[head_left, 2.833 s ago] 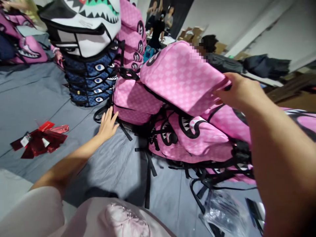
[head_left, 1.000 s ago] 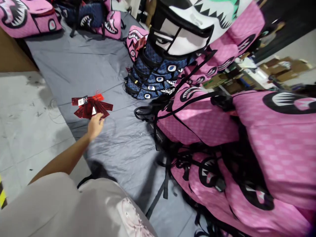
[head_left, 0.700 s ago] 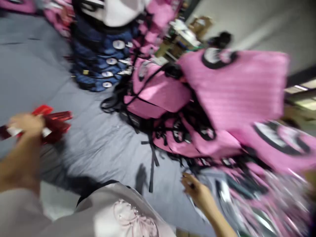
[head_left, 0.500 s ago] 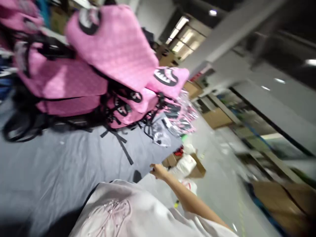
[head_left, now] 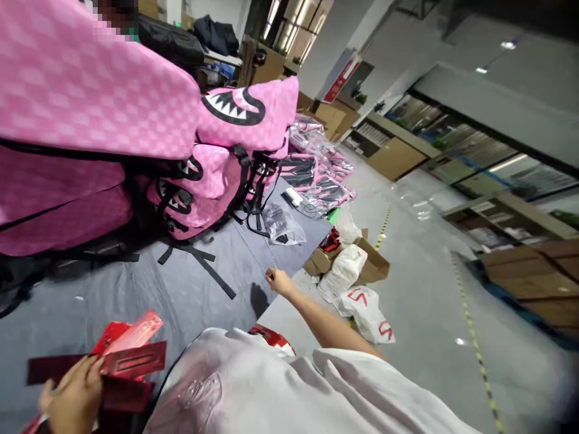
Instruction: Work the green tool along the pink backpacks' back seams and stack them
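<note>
At the lower left, my left hand [head_left: 75,392] is closed round several flat red plastic packets [head_left: 136,360], which fan out on both sides of its fingers. Some are bright and glossy, others dark red. My right hand [head_left: 279,282] is held over the edge of the grey-covered table [head_left: 190,313], arm stretched out. Its fingers are curled together; what they hold, if anything, is too small to make out. Beyond it lies a clear plastic bag [head_left: 283,223] with something dark inside. Pink backpacks [head_left: 253,114] with black straps and a toothy-mouth print are piled along the table.
Clear-wrapped pink packs [head_left: 316,172] lie at the table's far end. On the floor to the right stand an open cardboard box [head_left: 373,262] and white plastic bags [head_left: 362,301] with red marks. A loose black strap [head_left: 212,277] lies on the table.
My left hand has come into view at the lower left with the red packets. The view has shifted nearer the backpacks. My right hand stays closed by the table edge.
</note>
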A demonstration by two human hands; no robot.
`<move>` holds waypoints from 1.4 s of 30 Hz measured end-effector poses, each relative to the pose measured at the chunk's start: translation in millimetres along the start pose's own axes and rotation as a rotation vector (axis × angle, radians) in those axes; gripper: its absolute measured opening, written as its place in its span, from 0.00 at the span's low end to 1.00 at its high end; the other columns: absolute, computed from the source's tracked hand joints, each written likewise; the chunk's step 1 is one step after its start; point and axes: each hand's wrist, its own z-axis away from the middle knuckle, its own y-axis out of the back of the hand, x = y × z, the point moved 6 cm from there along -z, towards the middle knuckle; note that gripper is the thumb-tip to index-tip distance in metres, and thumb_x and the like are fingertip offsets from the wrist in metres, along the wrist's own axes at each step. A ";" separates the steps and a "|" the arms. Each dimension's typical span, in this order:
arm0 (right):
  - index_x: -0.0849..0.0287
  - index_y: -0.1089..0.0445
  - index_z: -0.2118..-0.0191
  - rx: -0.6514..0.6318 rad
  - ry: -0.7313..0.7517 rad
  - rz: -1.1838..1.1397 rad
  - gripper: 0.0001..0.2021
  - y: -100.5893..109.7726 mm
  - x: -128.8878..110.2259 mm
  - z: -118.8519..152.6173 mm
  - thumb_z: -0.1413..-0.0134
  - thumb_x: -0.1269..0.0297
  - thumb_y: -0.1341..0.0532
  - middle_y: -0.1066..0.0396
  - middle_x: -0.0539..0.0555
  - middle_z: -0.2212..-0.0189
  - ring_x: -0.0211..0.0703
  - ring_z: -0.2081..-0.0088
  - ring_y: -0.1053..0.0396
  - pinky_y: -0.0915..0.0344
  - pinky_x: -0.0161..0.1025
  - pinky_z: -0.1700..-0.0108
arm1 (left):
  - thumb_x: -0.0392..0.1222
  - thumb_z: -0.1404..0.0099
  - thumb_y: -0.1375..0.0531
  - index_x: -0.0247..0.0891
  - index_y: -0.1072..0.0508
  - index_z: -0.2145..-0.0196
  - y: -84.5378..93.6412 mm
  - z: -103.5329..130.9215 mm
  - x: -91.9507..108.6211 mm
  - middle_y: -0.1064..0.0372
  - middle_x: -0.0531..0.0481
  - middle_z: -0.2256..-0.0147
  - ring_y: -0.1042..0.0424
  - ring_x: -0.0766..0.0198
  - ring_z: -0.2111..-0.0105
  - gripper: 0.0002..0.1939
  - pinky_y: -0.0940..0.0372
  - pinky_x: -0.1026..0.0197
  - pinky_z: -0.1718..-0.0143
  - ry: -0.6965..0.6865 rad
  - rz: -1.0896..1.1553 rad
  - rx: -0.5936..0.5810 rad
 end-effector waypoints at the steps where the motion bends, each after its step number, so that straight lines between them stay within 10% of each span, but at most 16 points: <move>1: 0.61 0.28 0.51 -0.002 -0.024 -0.046 0.13 0.1 12.6 -3.6 0.34 0.58 0.38 0.26 0.55 0.55 0.43 0.56 0.26 0.27 0.46 0.52 | 0.54 0.33 0.52 0.46 0.21 0.63 -17.8 0.5 10.8 0.19 0.50 0.62 0.22 0.49 0.57 0.21 0.40 0.38 0.40 -0.048 -0.035 0.001; 6: 0.62 0.29 0.51 0.011 -0.199 -0.322 0.13 6.3 96.2 -35.7 0.35 0.60 0.37 0.26 0.54 0.57 0.42 0.59 0.26 0.26 0.44 0.56 | 0.54 0.35 0.51 0.39 0.20 0.64 -94.9 12.6 100.7 0.20 0.40 0.58 0.22 0.49 0.55 0.23 0.47 0.38 0.36 -0.418 -0.179 0.028; 12: 0.61 0.31 0.46 0.053 -0.405 -0.821 0.16 49.4 192.6 -148.5 0.34 0.58 0.39 0.28 0.56 0.52 0.43 0.57 0.26 0.25 0.45 0.56 | 0.57 0.34 0.50 0.40 0.20 0.63 -162.9 30.0 209.5 0.20 0.40 0.57 0.22 0.50 0.55 0.23 0.46 0.38 0.36 -0.471 -0.191 -0.011; 17: 0.62 0.31 0.47 0.051 -0.465 -1.123 0.15 91.9 216.6 -237.2 0.34 0.57 0.39 0.27 0.55 0.55 0.41 0.60 0.26 0.25 0.42 0.60 | 0.58 0.35 0.49 0.41 0.20 0.62 -225.2 33.1 304.4 0.20 0.41 0.56 0.22 0.49 0.54 0.24 0.46 0.35 0.36 -0.337 -0.194 -0.093; 22: 0.62 0.30 0.49 0.050 -0.405 -1.095 0.14 136.1 218.4 -264.8 0.34 0.58 0.39 0.27 0.55 0.56 0.40 0.61 0.27 0.25 0.41 0.61 | 0.59 0.37 0.47 0.42 0.20 0.64 -259.2 31.7 380.1 0.20 0.42 0.57 0.23 0.50 0.53 0.23 0.47 0.36 0.34 -0.327 -0.167 -0.089; 34: 0.58 0.36 0.75 0.333 0.200 -0.963 0.12 420.2 139.7 -283.4 0.39 0.66 0.41 0.34 0.45 0.86 0.35 0.83 0.34 0.47 0.28 0.83 | 0.59 0.37 0.47 0.40 0.19 0.64 -282.6 33.2 418.9 0.20 0.42 0.58 0.22 0.48 0.55 0.23 0.45 0.35 0.36 -0.298 -0.116 0.010; 42: 0.62 0.37 0.80 0.279 0.340 -0.837 0.14 479.2 54.3 -314.6 0.46 0.76 0.36 0.37 0.47 0.89 0.36 0.87 0.33 0.55 0.25 0.87 | 0.59 0.36 0.47 0.41 0.19 0.63 -279.7 28.9 416.7 0.20 0.43 0.59 0.22 0.50 0.56 0.24 0.45 0.35 0.36 -0.256 -0.104 0.094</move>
